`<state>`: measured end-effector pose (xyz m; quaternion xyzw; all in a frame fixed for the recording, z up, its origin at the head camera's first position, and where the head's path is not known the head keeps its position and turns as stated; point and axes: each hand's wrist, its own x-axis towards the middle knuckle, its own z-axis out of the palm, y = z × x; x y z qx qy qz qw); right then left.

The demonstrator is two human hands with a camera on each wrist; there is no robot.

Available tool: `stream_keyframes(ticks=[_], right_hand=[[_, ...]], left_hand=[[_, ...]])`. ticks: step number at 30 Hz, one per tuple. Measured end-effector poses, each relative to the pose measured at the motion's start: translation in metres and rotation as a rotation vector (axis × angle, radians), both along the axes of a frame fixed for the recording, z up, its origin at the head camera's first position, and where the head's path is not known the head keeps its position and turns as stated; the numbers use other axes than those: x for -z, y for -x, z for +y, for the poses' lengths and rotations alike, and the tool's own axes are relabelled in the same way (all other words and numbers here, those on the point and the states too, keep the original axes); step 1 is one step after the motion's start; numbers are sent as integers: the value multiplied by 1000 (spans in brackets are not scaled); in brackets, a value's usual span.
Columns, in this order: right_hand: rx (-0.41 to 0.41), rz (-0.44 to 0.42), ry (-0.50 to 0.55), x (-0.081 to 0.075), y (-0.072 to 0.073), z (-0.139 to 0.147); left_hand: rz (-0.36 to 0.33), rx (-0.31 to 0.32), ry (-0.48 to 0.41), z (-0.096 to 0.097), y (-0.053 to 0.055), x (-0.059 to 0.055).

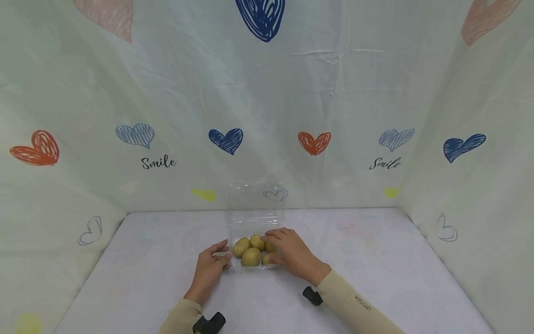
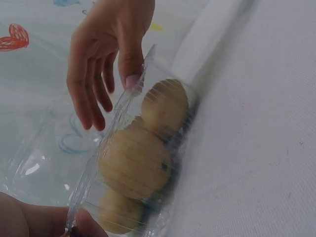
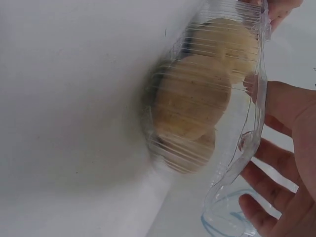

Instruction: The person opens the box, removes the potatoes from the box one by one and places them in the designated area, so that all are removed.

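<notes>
Several yellow potatoes point(image 1: 251, 257) sit in a clear plastic clamshell box point(image 2: 106, 143), whose lid point(image 1: 252, 204) stands raised at the back. At the box's left side is my left hand point(image 1: 206, 269); in the left wrist view its thumb and a finger pinch the rim. My right hand point(image 1: 294, 255) reaches over the right side, partly covering the potatoes there. Its fingers look loosely bent and spread in the right wrist view, with the thumb point(image 3: 276, 98) at the rim near a potato point(image 3: 195, 94). I see no potato gripped in that hand.
The box stands on a white-covered table point(image 1: 167, 246), near its middle. Behind rises a pale curtain point(image 1: 267, 93) printed with hearts and "Smile". Black wrist devices point(image 1: 210, 323) show below both sleeves.
</notes>
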<state>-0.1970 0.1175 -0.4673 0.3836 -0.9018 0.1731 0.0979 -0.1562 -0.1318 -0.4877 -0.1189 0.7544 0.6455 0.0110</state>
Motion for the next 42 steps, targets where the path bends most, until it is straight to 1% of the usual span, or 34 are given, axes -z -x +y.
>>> stream_keyframes(ticks=[4, 6, 10, 16, 23, 31, 42], right_hand=[[-45, 2, -38, -1, 3, -7], [-69, 18, -53, 0, 4, -11], [-109, 36, -72, 1, 8, -20], [-148, -9, -148, -2, 11, -30], [-208, -13, -167, -3, 13, -36], [-201, -23, -206, 0, 16, -40], [-168, -44, -228, -3, 15, -40]], left_hand=[[6, 0, -8, -1, -1, 3], [10, 0, -13, -1, -2, 4], [18, -5, -34, 0, -3, 3], [15, -1, -36, 0, -3, 3], [12, 0, -33, 0, -3, 6], [20, 4, -26, 1, -3, 5], [13, -4, -30, 0, -2, 3]])
